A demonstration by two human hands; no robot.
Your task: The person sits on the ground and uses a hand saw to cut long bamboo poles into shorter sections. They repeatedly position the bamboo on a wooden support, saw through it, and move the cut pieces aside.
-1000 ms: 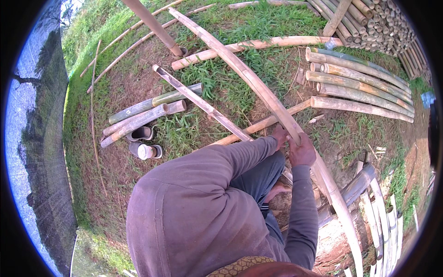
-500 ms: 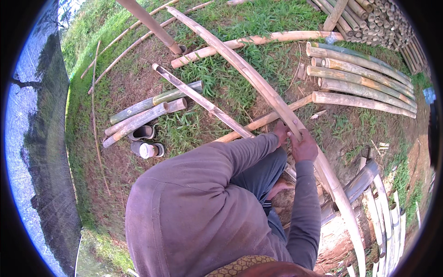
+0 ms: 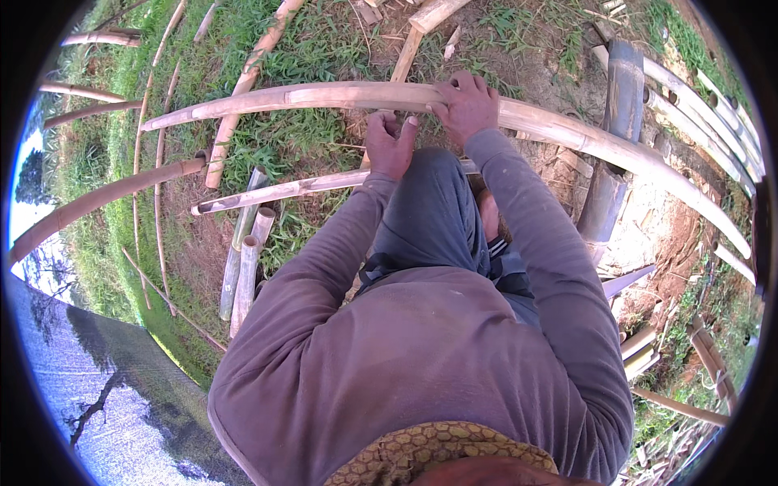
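Observation:
A long, pale split bamboo pole [image 3: 356,96] stretches crosswise in front of me, bending from the far left down to the right. My right hand [image 3: 472,107] grips it near its middle, fingers curled over the top and thumb against the near side. Just left of that, below the pole's near edge, is my left hand [image 3: 392,146]. Its fingers are loosely bent with the thumb apart, and nothing shows between them. A narrower split bamboo piece [image 3: 300,186] lies lower, passing behind my raised knee.
At right, a thick dark bamboo log [image 3: 623,97] lies under the long pole. Several cut bamboo lengths [image 3: 689,130] lie beyond it. Short bamboo pieces [image 3: 245,271] rest on the grass at left. A brown post [image 3: 113,197] and a mesh sheet [image 3: 121,397] are farther left.
My view has turned right, so the long pole now runs crosswise. My left hand now sits apart from my right, its fingers loosened; the right still grips the pole.

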